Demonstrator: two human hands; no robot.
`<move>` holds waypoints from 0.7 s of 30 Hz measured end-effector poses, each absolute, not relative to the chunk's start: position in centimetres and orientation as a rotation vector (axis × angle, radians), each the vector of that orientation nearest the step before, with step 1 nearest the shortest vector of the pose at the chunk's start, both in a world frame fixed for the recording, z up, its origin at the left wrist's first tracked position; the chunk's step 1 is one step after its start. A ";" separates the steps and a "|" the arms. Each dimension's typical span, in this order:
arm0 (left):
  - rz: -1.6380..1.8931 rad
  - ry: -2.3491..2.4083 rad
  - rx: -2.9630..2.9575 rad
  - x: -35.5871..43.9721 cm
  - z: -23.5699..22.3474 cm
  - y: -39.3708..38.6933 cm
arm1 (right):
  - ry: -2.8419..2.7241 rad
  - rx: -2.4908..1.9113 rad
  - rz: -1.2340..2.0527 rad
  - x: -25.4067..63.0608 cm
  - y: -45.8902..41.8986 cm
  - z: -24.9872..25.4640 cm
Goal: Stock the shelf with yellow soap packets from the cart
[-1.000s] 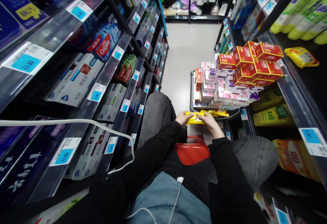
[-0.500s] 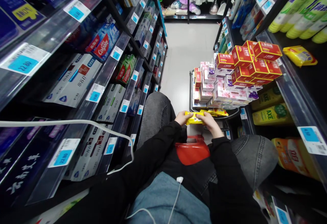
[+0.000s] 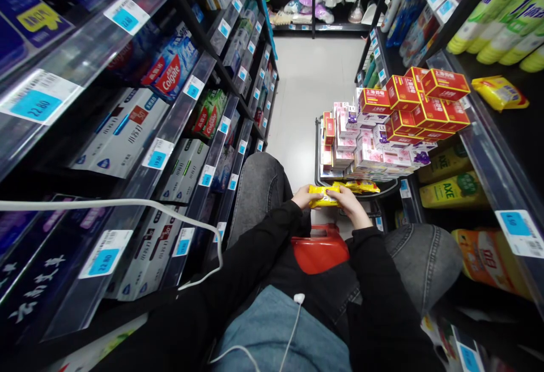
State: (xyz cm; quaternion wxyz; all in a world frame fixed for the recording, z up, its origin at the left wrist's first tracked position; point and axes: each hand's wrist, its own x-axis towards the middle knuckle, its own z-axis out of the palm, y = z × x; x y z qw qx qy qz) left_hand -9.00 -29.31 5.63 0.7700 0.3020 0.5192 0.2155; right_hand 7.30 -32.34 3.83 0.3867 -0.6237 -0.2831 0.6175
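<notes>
Stretching sideways, a yellow packet [image 3: 324, 197] sits between the left hand [image 3: 302, 197] and the right hand [image 3: 349, 204], each clamped on one end. Just beyond the right hand lie more yellow packets [image 3: 361, 187], then stacked pink-and-white boxes [image 3: 370, 152] with red boxes [image 3: 430, 112] on top.

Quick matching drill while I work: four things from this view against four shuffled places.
1. Left hand
2. Red box cluster
3. AXE bottles
4. Blue Colgate packs

A. Right-hand shelving
B. On a yellow packet, with the right hand
C. Left-hand shelving
D. Atop pink-and-white boxes

Pairs: 1-B, 2-D, 3-A, 4-C
</notes>
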 end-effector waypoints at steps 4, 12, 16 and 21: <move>0.472 1.119 0.680 -9.0 5.5 -29.3 | -0.718 -1.604 1.565 7.3 -32.4 4.1; 0.485 1.117 0.675 -9.0 5.3 -29.3 | -0.694 -1.606 1.562 7.1 -32.4 4.7; 0.466 1.145 0.679 -9.0 5.4 -29.3 | -0.723 -1.620 1.548 7.1 -32.3 4.4; 0.484 1.116 0.664 -8.9 5.2 -29.2 | -0.744 -1.624 1.547 7.2 -32.3 4.1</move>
